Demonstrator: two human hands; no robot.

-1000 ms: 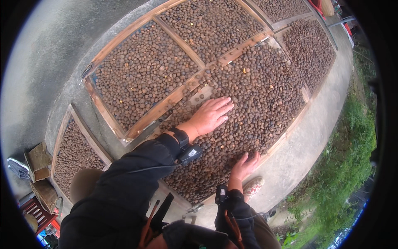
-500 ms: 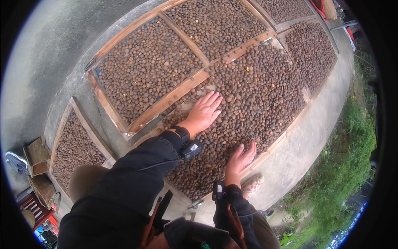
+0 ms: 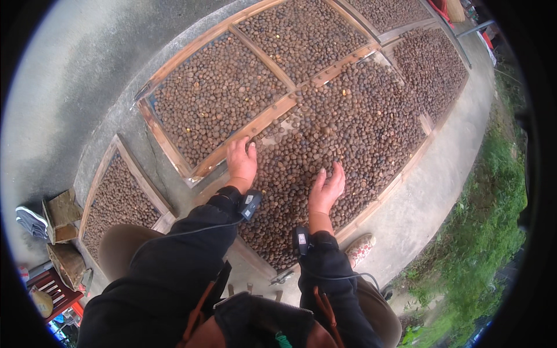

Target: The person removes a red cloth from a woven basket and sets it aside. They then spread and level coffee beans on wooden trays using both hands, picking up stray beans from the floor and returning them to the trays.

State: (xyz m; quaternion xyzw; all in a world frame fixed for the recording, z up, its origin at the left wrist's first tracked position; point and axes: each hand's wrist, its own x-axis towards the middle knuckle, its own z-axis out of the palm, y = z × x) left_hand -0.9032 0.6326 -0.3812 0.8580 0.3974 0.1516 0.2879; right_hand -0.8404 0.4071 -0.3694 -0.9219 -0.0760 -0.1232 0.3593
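A wooden-framed drying tray holds a broad layer of small round brown nuts or seeds, their exact kind unclear. At its left side, my left hand rests by the wooden rail, fingers stretched out and holding nothing. My right hand is over the nuts nearer the right side, its fingers loosely curved, apart and empty. Whether its edge touches the nuts is hard to tell. Between the rail and the heap, a pale patch of tray bottom shows through.
Beyond the rail lies a divided tray full of similar nuts. A smaller nut-filled frame stands at the left, near cardboard pieces and a dark shoe. Green plants border the concrete on the right.
My left hand has drawn back toward me and left, from over the nuts to beside the rail. My right hand has moved slightly away from me and left, off the tray's right edge.
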